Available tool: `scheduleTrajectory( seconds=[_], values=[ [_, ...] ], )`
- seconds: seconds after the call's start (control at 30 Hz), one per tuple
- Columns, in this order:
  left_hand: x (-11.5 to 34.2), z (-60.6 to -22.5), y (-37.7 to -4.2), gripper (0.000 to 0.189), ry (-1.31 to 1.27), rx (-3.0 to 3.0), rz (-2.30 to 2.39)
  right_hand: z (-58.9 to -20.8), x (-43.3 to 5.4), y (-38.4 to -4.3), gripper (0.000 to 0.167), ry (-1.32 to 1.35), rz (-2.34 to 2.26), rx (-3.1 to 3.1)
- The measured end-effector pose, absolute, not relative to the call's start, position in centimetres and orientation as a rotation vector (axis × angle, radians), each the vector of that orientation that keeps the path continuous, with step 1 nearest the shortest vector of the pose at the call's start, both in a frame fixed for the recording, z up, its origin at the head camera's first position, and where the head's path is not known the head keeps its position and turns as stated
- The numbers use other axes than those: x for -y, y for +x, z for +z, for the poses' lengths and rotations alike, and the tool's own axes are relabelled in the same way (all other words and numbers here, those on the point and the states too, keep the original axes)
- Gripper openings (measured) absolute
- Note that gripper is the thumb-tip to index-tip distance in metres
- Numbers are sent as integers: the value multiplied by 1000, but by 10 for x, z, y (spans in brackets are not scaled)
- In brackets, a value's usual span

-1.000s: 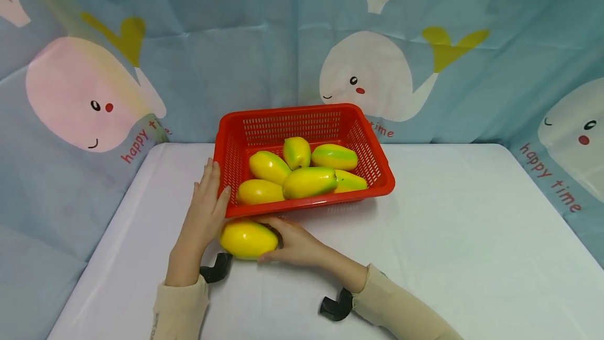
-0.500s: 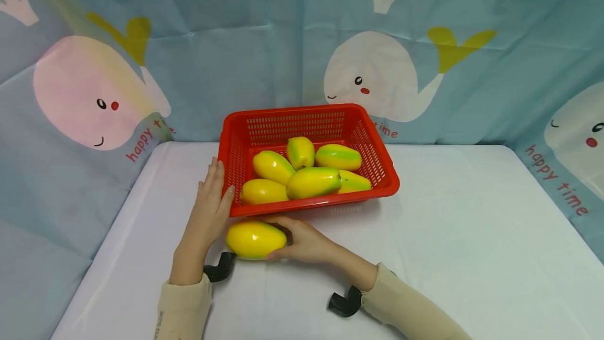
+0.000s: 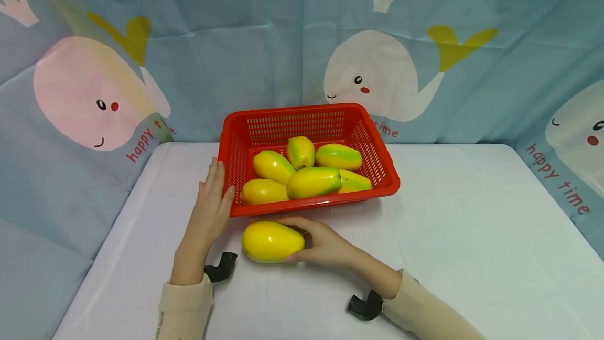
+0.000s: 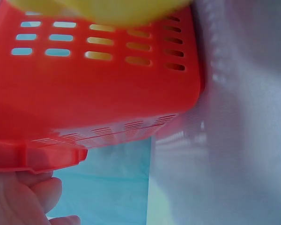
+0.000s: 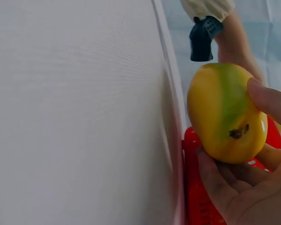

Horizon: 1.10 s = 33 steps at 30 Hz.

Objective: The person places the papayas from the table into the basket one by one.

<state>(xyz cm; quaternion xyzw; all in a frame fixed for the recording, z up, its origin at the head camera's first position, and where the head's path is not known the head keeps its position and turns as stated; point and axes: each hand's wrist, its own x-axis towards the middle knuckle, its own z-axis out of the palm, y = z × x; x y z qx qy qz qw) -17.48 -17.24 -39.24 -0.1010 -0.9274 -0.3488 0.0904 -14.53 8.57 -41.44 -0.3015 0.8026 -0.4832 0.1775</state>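
Observation:
My right hand [image 3: 325, 243] pinches a yellow mango [image 3: 272, 242] between thumb and fingers, in front of the red basket [image 3: 309, 204]. In the right wrist view the mango [image 5: 227, 112] shows a green streak and a dark stem scar. My left hand [image 3: 207, 209] lies against the basket's left side with its fingers straight and thumb near the front corner. In the left wrist view, fingertips [image 4: 47, 192] appear at the basket's rim [image 4: 37, 157]. Inside the basket lie several yellow-green mangoes [image 3: 313, 182].
A white-covered table [image 3: 462, 235] carries the basket. Behind it hangs a blue curtain [image 3: 245, 67] printed with whales. Black curved pieces sit at both wrists, one at the left [image 3: 222, 266] and one at the right [image 3: 365, 306].
My right hand has moved to the right with the mango, away from the left hand. The left hand stays at the basket's side. The view has shifted slightly.

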Motion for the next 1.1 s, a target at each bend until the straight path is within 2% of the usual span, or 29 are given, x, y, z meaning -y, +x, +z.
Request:
scheduleTrajectory(
  seconds=[0.27,0.57,1.1],
  values=[
    [173,-392,-174,62,-303,2758,-1025,-409,-99,-141,53,-876,-1394,-2269],
    [173,-392,-174,62,-302,2752,-1044,-404,-112,-136,53,-892,-1445,-2254],
    [172,-392,-175,63,-288,2748,-1056,-367,-131,-135,54,-1043,-1555,-2281]
  ],
)
